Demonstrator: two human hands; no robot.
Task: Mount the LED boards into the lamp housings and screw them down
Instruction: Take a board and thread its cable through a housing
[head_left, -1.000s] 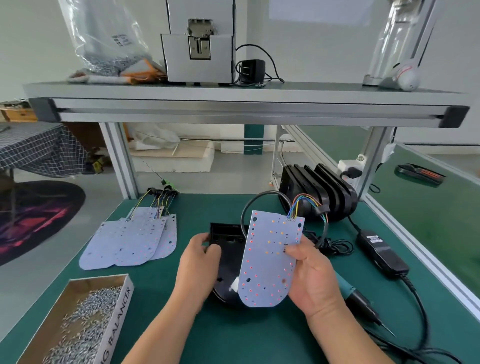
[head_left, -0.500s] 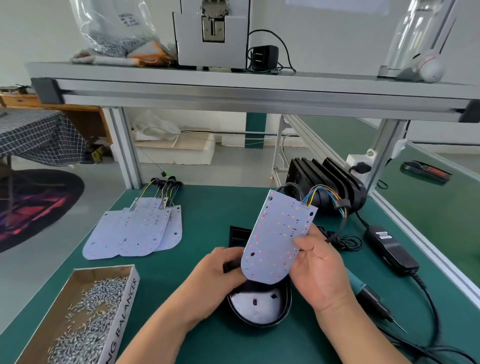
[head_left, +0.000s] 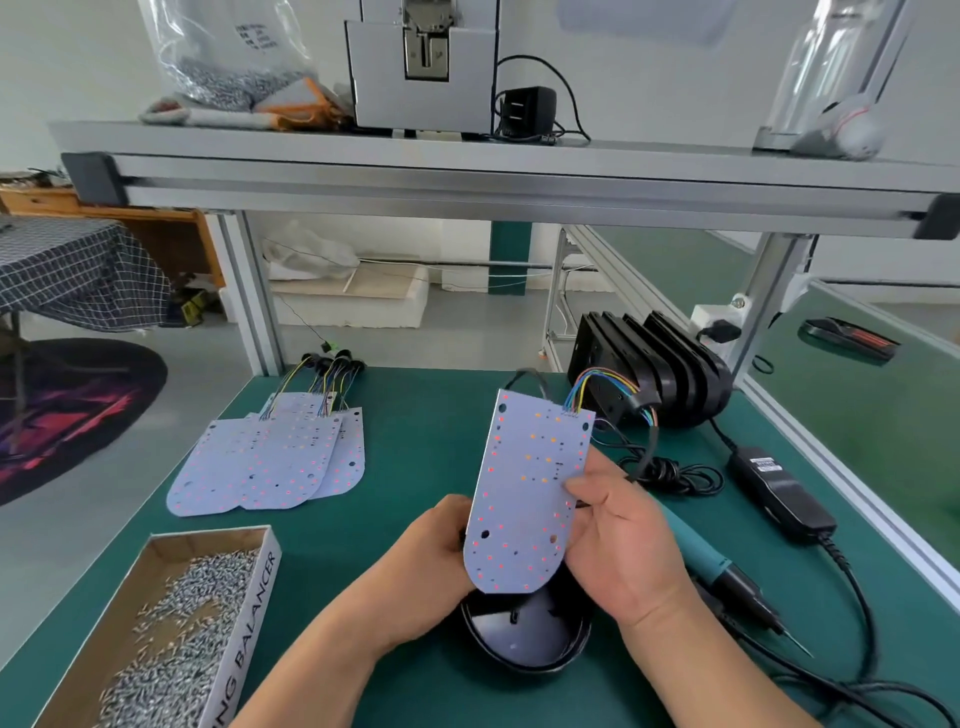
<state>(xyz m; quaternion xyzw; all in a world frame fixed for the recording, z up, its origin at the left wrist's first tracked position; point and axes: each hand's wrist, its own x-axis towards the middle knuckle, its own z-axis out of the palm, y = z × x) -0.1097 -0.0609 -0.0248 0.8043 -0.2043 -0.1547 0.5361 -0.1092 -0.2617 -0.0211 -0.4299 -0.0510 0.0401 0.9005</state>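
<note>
The right hand has lifted the board more upright, baring the housing beneath

Green bench | board stack left | screw box lower left | housings, adapter, screwdriver right

On my feed the only lettering I can read is "BALANCER" in dark capitals along the white side of the cardboard screw box, after a cut-off "NG". The print on the plastic bag and the power adapter label is too blurred to read.
</note>
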